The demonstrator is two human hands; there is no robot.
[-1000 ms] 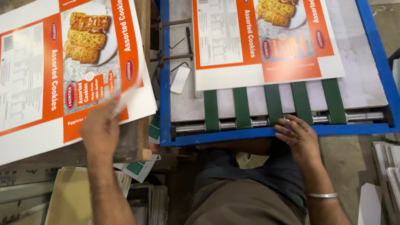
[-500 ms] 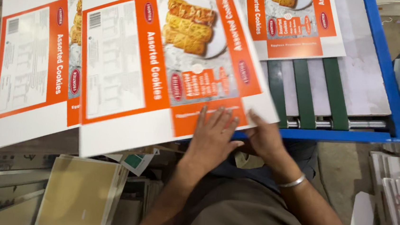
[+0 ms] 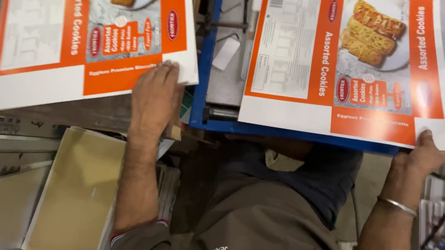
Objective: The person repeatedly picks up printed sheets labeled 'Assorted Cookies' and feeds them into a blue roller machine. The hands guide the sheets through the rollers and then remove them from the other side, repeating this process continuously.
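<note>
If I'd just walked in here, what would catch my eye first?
Probably the two big orange-and-white printed carton sheets showing biscuits. One sheet lies at the upper left with the left hand pressed flat on its lower corner. The other sheet lies on the blue-framed machine table at the right, its lower right corner held by the right hand, which has a metal bangle on the wrist.

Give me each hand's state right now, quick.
Left hand: open, palm flat on the left orange-and-white printed carton sheet.
Right hand: grip pinching the corner of the right orange-and-white printed carton sheet.
</note>
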